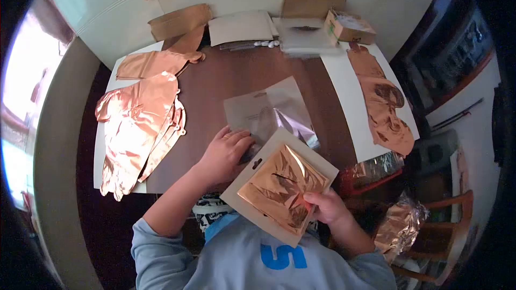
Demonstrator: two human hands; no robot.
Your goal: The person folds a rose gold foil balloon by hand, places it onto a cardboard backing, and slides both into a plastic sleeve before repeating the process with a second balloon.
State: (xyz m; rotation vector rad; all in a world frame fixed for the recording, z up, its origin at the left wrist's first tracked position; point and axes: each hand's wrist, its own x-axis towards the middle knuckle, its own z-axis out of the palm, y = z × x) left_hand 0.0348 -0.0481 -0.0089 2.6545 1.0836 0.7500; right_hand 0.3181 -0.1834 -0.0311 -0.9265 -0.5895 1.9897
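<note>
My right hand (328, 207) grips the lower right edge of a pale card (236, 193) with a folded copper-coloured foil piece (285, 188) on it, thumb on the foil. The card is tilted above the table's front edge. My left hand (228, 153) rests at the near edge of a clear plastic bag (269, 104), which lies on the brown table. Its fingers are bent together over the bag's lower left corner; whether they pinch it is hard to tell.
Copper foil pieces (137, 113) lie at the left, and another foil (381, 102) at the right on white sheets. Behind stand a stack of white cards (241, 29), clear bags (306, 37) and a small box (352, 32). A chair (451, 209) stands at the right.
</note>
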